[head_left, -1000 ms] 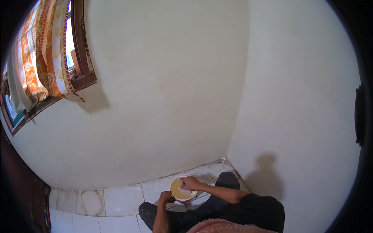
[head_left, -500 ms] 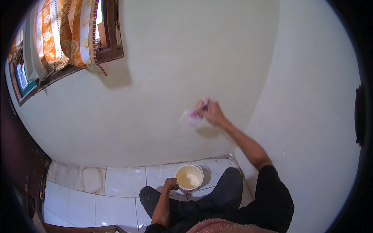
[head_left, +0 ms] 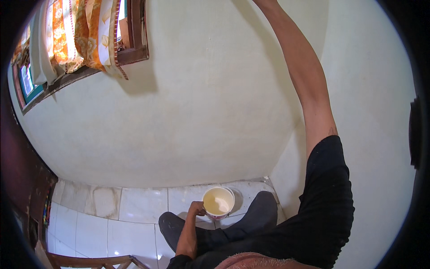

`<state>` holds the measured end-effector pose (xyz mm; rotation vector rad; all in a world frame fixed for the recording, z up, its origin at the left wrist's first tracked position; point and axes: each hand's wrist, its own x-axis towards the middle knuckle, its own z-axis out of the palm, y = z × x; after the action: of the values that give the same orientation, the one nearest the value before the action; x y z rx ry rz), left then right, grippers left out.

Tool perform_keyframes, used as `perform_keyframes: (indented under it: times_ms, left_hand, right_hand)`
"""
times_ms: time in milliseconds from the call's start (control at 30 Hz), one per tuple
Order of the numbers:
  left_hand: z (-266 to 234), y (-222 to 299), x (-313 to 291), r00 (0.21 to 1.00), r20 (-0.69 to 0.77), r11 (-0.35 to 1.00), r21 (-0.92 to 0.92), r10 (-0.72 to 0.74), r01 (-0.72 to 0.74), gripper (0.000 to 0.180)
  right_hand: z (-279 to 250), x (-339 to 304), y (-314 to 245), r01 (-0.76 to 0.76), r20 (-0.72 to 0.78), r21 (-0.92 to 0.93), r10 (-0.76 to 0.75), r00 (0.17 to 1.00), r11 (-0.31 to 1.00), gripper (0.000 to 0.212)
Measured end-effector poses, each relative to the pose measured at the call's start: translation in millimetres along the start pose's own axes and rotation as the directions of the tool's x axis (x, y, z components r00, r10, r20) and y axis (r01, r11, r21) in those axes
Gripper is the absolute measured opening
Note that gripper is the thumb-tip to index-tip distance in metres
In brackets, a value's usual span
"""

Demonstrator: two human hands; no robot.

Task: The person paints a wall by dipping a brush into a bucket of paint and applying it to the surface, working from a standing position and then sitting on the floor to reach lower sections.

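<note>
My left hand is closed on the left side of a small white paint bucket, holding it upright between my knees. Pale cream paint lies inside the bucket. My right arm stretches far up along the wall, and its hand is past the upper edge of the picture. Whatever that hand holds is hidden from view.
A wooden-framed window with an orange and white curtain is at the upper left. Another wall rises close on my right. White tiles cover the floor; wooden furniture stands at lower left.
My right hand has swung up from the middle of the wall and out of the picture, with the blurred purple paintbrush it held. My left hand still holds the bucket in place.
</note>
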<state>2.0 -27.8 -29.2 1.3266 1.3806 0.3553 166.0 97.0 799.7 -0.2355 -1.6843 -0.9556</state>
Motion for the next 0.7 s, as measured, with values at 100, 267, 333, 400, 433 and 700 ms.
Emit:
perform_keyframes:
  times_ms: [100,267,333,400,433,700]
  left_hand:
    - [26,33,7,0.998,0.054,0.993,-0.12,0.018,-0.011,0.017]
    - [-5,-35,28,0.998,0.044,0.981,0.183,0.052,-0.06,0.013]
    - [-1,-46,31,0.994,0.079,0.972,0.219,0.074,-0.09,0.013]
    - [-12,-30,36,0.999,0.042,0.996,0.084,0.022,-0.026,0.013]
    - [0,-18,35,0.998,0.041,0.995,-0.078,-0.057,0.06,0.013]
    - [9,-12,36,0.994,0.103,0.999,-0.003,-0.043,0.044,0.018]
  right_hand:
    - [7,-29,23,0.013,0.142,-0.144,0.008,0.99,0.989,0.03]
    - [38,-185,-76,0.218,0.072,-0.018,-0.216,0.974,0.976,0.015]
    - [23,-250,-124,0.249,0.213,0.062,-0.256,0.943,0.967,0.018]
    - [3,-275,-154,0.148,0.352,0.17,-0.201,0.914,0.974,0.017]
    - [-5,-275,-154,0.024,0.346,0.265,-0.118,0.931,0.964,0.014]
    - [26,-63,-6,-0.089,0.239,0.315,0.012,0.971,0.945,0.014]
